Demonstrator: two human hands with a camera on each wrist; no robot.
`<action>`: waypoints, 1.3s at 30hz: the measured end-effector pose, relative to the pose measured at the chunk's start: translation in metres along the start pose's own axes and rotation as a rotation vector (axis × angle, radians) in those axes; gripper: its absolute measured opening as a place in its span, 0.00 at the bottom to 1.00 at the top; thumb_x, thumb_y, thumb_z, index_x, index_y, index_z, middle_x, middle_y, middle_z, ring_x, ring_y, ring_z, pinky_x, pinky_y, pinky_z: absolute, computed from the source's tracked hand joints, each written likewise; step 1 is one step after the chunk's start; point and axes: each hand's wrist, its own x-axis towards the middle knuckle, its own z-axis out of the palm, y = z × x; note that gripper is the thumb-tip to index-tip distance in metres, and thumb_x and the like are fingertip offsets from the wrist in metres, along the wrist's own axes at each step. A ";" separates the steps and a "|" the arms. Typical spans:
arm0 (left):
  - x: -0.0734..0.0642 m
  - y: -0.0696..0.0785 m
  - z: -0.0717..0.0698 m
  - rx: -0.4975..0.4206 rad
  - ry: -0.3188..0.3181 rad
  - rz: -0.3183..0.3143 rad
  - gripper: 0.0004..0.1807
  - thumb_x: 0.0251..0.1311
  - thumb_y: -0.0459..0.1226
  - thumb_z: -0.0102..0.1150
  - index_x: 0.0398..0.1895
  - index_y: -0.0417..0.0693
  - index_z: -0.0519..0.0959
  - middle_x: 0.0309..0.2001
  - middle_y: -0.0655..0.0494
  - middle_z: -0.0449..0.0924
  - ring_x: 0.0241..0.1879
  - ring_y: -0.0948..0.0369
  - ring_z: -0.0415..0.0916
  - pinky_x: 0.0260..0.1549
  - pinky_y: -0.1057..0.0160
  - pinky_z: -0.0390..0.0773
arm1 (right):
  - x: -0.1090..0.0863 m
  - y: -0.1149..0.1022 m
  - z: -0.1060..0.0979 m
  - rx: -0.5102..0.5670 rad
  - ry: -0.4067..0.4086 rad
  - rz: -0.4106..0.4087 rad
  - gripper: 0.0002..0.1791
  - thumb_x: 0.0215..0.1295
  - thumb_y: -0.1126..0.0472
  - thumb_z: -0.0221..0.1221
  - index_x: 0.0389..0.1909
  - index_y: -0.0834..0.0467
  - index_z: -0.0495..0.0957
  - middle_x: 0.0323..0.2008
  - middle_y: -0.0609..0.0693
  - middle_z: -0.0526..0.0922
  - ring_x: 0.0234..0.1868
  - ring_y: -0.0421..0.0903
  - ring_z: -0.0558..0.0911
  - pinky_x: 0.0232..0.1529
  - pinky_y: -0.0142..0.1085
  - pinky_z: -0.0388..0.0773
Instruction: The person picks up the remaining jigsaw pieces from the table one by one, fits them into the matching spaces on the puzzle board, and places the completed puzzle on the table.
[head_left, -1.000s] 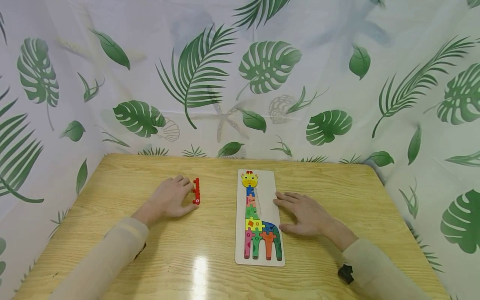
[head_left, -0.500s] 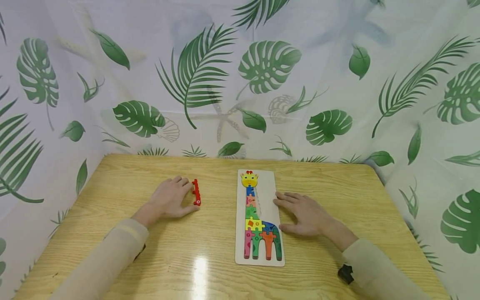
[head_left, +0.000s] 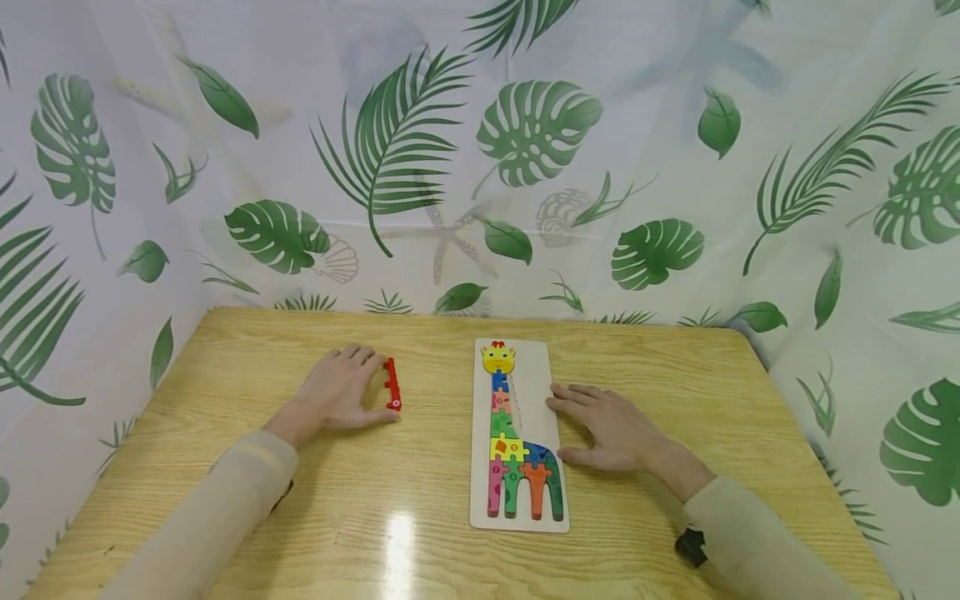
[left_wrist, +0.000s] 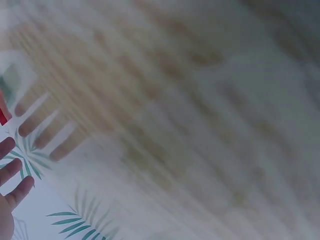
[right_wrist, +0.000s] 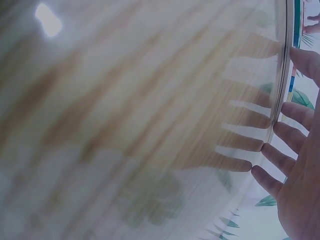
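A narrow red puzzle piece (head_left: 393, 385) with a wavy edge stands on the table at centre left, its near end bearing a number. My left hand (head_left: 341, 393) spreads beside it, thumb at the near end and index finger by the far end. Whether both touch it is hard to tell. The left wrist view catches only a few straight fingers of that hand (left_wrist: 11, 175) and a bit of red. A giraffe puzzle board (head_left: 534, 362) lies at centre, with coloured pieces set in it. Against its right edge rest the fairly straight fingers of my right hand (head_left: 607, 429).
The wooden table (head_left: 360, 517) reaches back to a white curtain (head_left: 435, 150) printed with green leaves, which also runs along both sides. A bare wavy recess shows beside the giraffe's neck on the board. Light glares off the near part of the tabletop.
The red piece has turned slightly, its far end shifting left. My left hand has drawn a little to the left. The right hand and the board stay still.
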 end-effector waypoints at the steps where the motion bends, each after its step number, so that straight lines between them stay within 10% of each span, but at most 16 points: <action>1: 0.001 -0.001 0.000 -0.002 0.002 -0.001 0.56 0.55 0.77 0.56 0.72 0.43 0.72 0.66 0.43 0.77 0.68 0.44 0.73 0.67 0.38 0.75 | 0.000 0.000 0.000 0.000 0.001 0.000 0.43 0.68 0.30 0.57 0.78 0.49 0.69 0.81 0.52 0.66 0.79 0.61 0.70 0.74 0.65 0.68; 39: 0.013 -0.001 0.001 -0.026 -0.065 -0.033 0.60 0.51 0.79 0.57 0.73 0.43 0.71 0.72 0.43 0.73 0.73 0.45 0.68 0.70 0.37 0.71 | 0.000 0.000 -0.001 0.017 0.008 -0.003 0.44 0.68 0.30 0.57 0.78 0.50 0.68 0.81 0.53 0.66 0.79 0.61 0.68 0.74 0.66 0.68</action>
